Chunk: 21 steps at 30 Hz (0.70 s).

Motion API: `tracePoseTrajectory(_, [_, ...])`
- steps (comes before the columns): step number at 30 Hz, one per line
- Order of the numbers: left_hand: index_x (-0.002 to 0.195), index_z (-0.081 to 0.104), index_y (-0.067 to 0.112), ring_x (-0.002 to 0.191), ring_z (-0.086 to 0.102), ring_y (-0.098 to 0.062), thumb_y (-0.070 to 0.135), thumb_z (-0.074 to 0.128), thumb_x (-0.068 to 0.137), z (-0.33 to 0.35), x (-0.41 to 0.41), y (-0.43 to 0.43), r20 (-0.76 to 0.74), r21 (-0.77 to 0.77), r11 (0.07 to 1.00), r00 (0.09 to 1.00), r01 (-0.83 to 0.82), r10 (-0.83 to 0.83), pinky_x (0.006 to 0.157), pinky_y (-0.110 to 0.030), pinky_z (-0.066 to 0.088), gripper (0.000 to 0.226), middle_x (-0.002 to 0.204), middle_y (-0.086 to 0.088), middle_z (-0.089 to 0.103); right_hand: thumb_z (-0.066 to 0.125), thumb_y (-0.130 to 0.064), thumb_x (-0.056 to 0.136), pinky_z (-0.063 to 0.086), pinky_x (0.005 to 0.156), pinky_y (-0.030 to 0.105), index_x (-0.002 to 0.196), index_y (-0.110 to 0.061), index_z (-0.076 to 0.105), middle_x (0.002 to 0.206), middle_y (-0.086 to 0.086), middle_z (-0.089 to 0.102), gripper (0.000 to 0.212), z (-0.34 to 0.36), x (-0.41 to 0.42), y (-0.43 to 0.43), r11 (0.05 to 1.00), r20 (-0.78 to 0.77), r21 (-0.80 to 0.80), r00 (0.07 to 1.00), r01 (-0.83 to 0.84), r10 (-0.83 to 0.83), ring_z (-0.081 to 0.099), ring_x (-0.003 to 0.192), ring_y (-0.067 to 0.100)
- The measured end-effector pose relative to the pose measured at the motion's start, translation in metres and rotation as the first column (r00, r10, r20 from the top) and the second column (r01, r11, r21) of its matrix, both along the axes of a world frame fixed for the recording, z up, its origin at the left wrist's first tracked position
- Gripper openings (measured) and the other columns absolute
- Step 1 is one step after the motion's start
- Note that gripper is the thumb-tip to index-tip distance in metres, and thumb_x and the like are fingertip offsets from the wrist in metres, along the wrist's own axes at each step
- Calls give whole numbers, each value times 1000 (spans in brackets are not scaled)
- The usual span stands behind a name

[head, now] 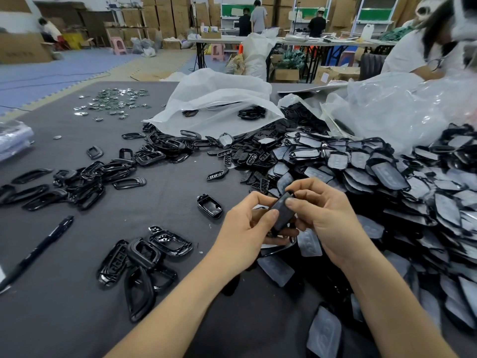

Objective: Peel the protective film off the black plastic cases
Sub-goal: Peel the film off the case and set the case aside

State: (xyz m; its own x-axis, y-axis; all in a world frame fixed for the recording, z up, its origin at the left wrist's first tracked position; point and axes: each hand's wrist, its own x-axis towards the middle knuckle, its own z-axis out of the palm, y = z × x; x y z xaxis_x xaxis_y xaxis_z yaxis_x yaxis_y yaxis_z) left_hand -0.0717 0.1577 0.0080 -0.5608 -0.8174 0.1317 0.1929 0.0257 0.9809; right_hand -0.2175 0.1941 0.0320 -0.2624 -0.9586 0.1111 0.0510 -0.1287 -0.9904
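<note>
Both hands hold one black plastic case point(282, 214) above the grey table point(64, 293), near its middle. My left hand point(245, 226) grips the case's lower end, thumb laid on its face. My right hand point(325, 215) pinches the upper end, thumb tip pressed on the face. The case's surface looks dull, as if film-covered; I cannot tell if a film edge is lifted. A big heap of film-covered cases point(387, 187) fills the right side. Glossy black case frames point(144, 262) lie in a small group at the lower left.
More glossy frames point(77, 182) spread across the left. A black pen point(38, 251) lies near the left edge. White plastic bags point(219, 104) sit behind the heap. Small metal parts point(116, 102) lie at the far left. A person in white point(423, 52) sits at the right.
</note>
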Motion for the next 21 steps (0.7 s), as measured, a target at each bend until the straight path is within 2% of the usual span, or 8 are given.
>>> tracePoseTrajectory(3, [95,56,7,70,73,-22,1,48,99,1,1,-1,-4,9,1000,1000,1,-1,61,-27,58,11,78,-9,74,60,4,87,44,47,24,83,-12,64,69,2,62,17,-1,-2,0,999,4,36,999,-37,37,51,48,8])
tracePoseTrajectory(6, [95,56,8,71,73,-26,1,48,99,2,1,-1,-5,8,1000,1000,-6,6,61,-29,59,11,79,-11,74,63,-4,87,42,46,18,83,-9,65,64,-1,61,6,-2,-2,1,999,-106,26,993,-47,49,48,46,4])
tracePoseTrajectory(12, [95,55,8,72,73,-27,2,46,99,2,1,1,18,-7,1000,1000,-7,7,60,-28,58,12,81,-10,75,64,-3,87,41,44,16,75,-12,65,53,-9,59,15,-2,1,-1,999,-256,-32,966,12,-20,49,44,0])
tracePoseTrajectory(16, [94,56,10,72,73,-28,2,48,99,3,1,1,14,-16,1000,1000,-18,18,60,-28,58,13,80,-11,74,63,-4,88,43,44,20,73,-15,66,55,-4,60,18,-2,2,-1,1000,-222,-19,975,1,-6,52,47,6])
tracePoseTrajectory(20, [94,56,9,70,73,-25,2,48,99,4,0,2,-28,3,1000,999,-21,21,59,-28,58,11,79,-11,74,59,-11,92,54,55,34,75,-17,71,67,7,66,22,0,3,1,999,-97,-44,995,-14,9,63,60,22])
tracePoseTrajectory(21, [95,55,8,71,73,-25,2,48,99,3,0,2,-33,0,1000,999,-24,24,59,-27,58,10,80,-11,74,59,-12,92,54,54,30,79,-17,71,70,5,67,18,-1,3,1,997,-110,-72,994,3,-11,63,61,19])
